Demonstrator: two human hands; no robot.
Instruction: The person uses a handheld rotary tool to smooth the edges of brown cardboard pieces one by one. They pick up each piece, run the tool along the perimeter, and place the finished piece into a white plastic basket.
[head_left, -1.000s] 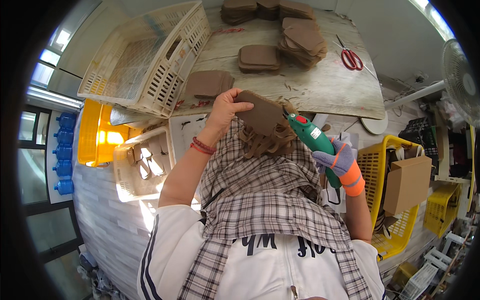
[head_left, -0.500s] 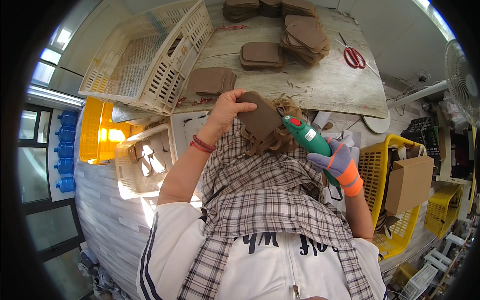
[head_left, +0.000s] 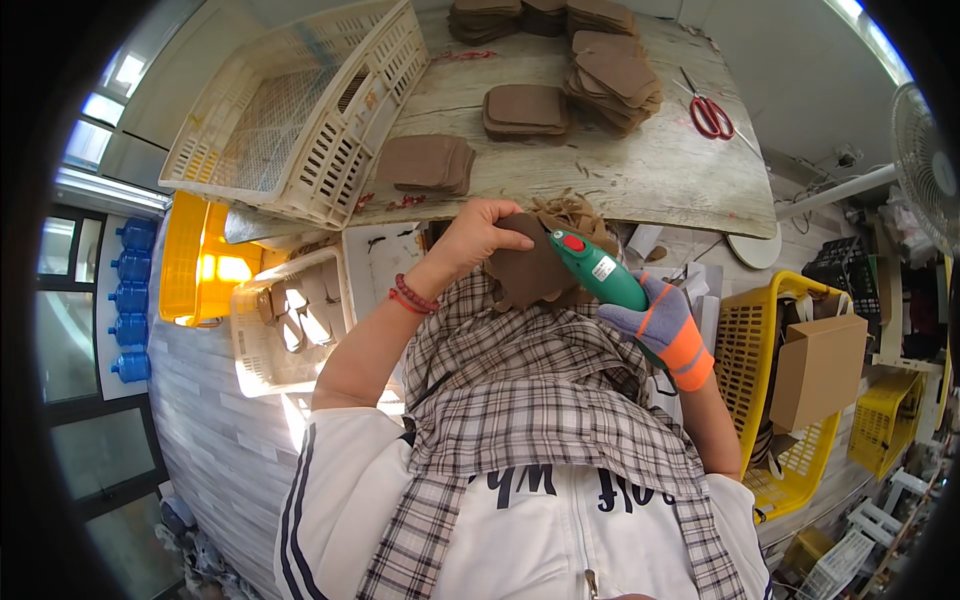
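My bare left hand [head_left: 478, 238] pinches the upper edge of a flat brown piece [head_left: 525, 268] with rounded corners, held over my lap. In my gloved right hand [head_left: 662, 322] is a green handheld power cutter [head_left: 605, 272] with a red switch; its tip meets the right edge of the piece. Curled brown trimmings [head_left: 570, 215] bunch up behind the piece, by the table edge. Beyond my left hand, a low stack of brown pieces [head_left: 427, 163] lies on the table. My fingers partly cover the held piece.
More brown stacks [head_left: 525, 108] and red-handled scissors [head_left: 711, 117] lie on the worn table [head_left: 640, 190]. A white plastic crate [head_left: 350, 130] stands at its left. Below are a white crate of pieces [head_left: 262, 350] at left and a yellow basket with a cardboard box [head_left: 820, 370] at right.
My left hand has moved slightly right and down, turning the brown piece. The cutter has shifted a little left along its edge.
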